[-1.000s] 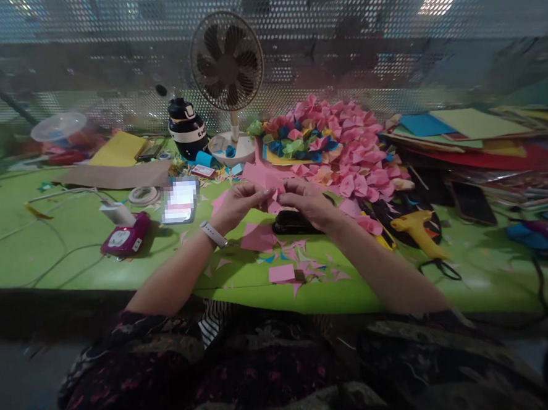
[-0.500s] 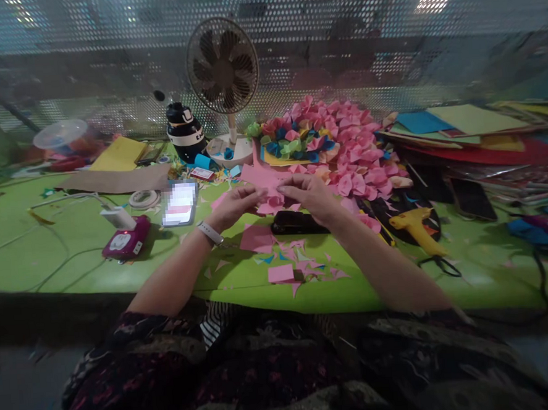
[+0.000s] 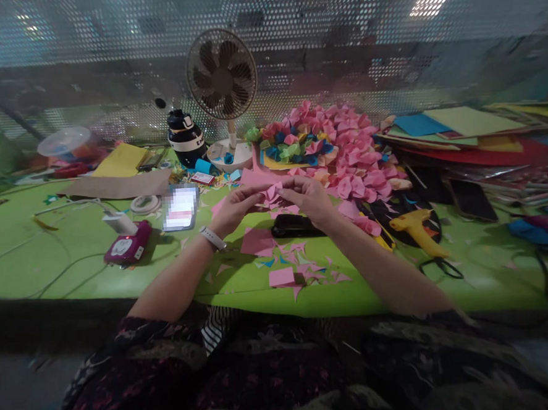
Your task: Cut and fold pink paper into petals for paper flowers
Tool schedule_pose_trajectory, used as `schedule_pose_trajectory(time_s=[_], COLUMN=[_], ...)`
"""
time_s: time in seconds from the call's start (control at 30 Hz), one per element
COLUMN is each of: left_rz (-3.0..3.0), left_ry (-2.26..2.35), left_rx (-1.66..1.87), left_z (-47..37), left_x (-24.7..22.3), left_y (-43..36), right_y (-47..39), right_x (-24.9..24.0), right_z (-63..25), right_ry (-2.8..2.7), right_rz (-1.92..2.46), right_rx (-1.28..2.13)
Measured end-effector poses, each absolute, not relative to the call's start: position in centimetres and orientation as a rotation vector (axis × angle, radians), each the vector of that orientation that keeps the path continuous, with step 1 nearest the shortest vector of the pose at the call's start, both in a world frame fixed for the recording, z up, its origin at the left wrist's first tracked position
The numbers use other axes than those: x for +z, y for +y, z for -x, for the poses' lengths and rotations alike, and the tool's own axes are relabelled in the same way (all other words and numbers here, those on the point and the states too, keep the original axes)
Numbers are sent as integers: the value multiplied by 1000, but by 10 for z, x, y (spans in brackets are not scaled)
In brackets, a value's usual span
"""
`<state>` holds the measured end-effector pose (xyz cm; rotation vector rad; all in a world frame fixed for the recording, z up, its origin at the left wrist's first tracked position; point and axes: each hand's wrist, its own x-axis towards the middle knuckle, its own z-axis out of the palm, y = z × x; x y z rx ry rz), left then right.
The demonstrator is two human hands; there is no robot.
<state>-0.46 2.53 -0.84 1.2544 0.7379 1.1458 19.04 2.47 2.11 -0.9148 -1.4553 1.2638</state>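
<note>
Between my two hands is a small folded pink paper flower (image 3: 272,196), pinched from both sides above the green table. My left hand (image 3: 237,208), with a pale watch on the wrist, grips its left edge between thumb and fingers. On the other side my right hand (image 3: 308,200) pinches the right edge. Below the right hand lies a black stapler (image 3: 296,225), partly covered by it. A flat pink paper sheet (image 3: 258,242) and a small pink paper stack (image 3: 282,277) rest closer to me, among pink and blue scraps (image 3: 300,253).
Behind my hands rises a large heap of pink paper flowers (image 3: 349,145). A desk fan (image 3: 222,78) and black bottle (image 3: 185,139) stand at the back. A phone (image 3: 180,207) and purple adapter (image 3: 128,243) lie left; a yellow glue gun (image 3: 417,227) and paper sheets (image 3: 464,122) are right.
Both hands have turned slightly, and the pink paper between them now looks smaller and more gathered. The whole view has shifted a little downward in the picture.
</note>
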Motion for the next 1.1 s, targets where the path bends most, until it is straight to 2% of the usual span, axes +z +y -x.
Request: schedule_pose_trajectory(time_s=[1.1], left_rz=[-1159], left_ry=[657], left_rx=[1184], left_z=[1], left_x=[-9], left_y=[26], right_y=[25], right_x=[21], right_z=[-192], right_ry=[-1493], right_rz=[878], right_rx=[1316])
